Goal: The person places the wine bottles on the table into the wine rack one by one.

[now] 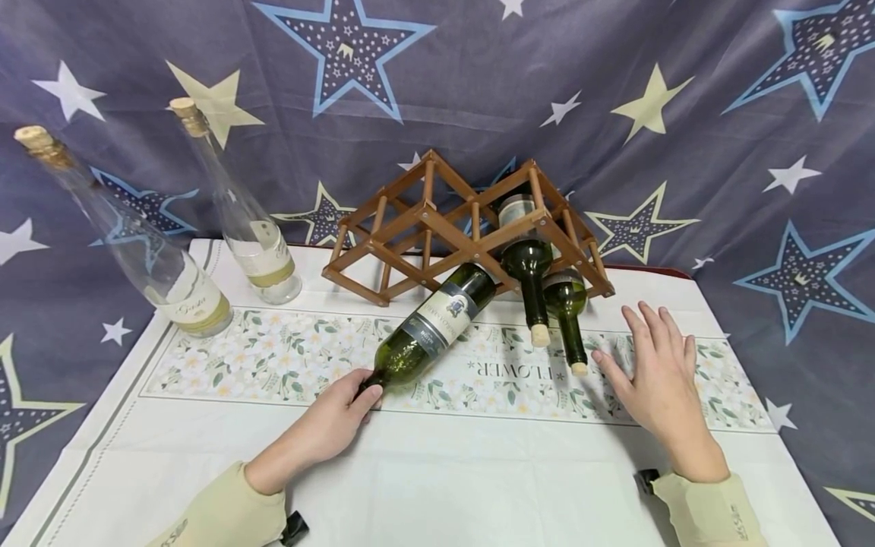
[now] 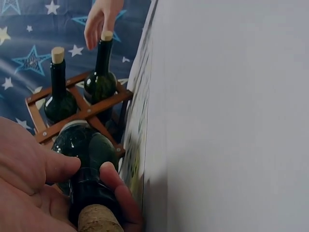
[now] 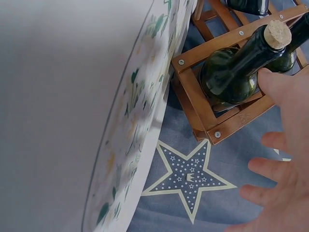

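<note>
My left hand [image 1: 335, 418] grips the dark neck of a green wine bottle [image 1: 440, 319] with a pale and blue label. That bottle lies slanted, its base end at the lower middle opening of a brown wooden wine rack [image 1: 427, 216]. In the left wrist view, thumb and fingers curl round the neck below its cork [image 2: 99, 220]. Two more corked green bottles, an upper one [image 1: 528, 262] and a lower one [image 1: 567, 296], sit in the rack's right side, necks forward. My right hand [image 1: 659, 380] is spread, its thumb close beside the lower bottle's neck [image 3: 256, 48].
Two clear corked bottles stand at the left, one nearer [image 1: 194, 300] and one farther back [image 1: 266, 258]. A floral runner printed FLOWER [image 1: 260, 357] crosses the white-covered table [image 1: 451, 479]. Behind the rack hangs a dark star-patterned cloth [image 1: 478, 83].
</note>
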Demonstrator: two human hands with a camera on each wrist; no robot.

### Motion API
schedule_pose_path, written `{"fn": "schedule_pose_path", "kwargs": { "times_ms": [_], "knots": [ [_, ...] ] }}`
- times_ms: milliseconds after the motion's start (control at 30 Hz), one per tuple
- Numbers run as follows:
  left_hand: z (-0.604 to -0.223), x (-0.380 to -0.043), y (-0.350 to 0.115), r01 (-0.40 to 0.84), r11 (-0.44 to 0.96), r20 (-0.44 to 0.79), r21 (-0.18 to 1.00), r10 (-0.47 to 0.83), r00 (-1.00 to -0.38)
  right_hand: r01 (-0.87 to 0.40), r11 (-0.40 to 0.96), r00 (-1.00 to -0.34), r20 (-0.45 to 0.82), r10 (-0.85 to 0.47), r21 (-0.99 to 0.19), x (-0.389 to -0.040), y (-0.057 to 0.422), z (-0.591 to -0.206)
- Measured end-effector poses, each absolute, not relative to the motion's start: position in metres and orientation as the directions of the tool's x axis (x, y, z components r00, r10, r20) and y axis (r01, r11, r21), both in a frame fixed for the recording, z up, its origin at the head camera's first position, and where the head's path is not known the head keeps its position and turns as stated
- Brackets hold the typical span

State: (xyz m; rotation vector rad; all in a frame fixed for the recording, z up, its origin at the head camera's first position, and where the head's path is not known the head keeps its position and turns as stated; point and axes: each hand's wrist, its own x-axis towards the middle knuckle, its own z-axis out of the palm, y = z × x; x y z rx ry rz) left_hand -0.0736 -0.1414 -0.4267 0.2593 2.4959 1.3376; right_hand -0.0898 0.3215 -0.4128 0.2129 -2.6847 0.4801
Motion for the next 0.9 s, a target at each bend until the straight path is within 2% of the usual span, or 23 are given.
{"fn": "schedule_pose_path", "kwargs": {
  "times_ms": [433,600,900],
  "knots": [
    [-0.424,-0.065,-0.129,-0.123,0.42,-0.256,0.899,0.278,-0.926,-0.217,0.926,-0.909,0.41,-0.075,-0.31,-0.089,0.322,-0.41],
    [-0.425,-0.063,-0.126,-0.21,0.332,-0.308,0.92,0.278,-0.91,-0.223,0.925,-0.909,0.41,-0.082,-0.309,-0.088,0.322,-0.41],
    [-0.421,-0.06,-0.12,-0.286,0.259,-0.361,0.923,0.315,-0.878,-0.229,0.921,-0.907,0.413,-0.085,-0.314,-0.089,0.323,-0.409]
  ]
}}
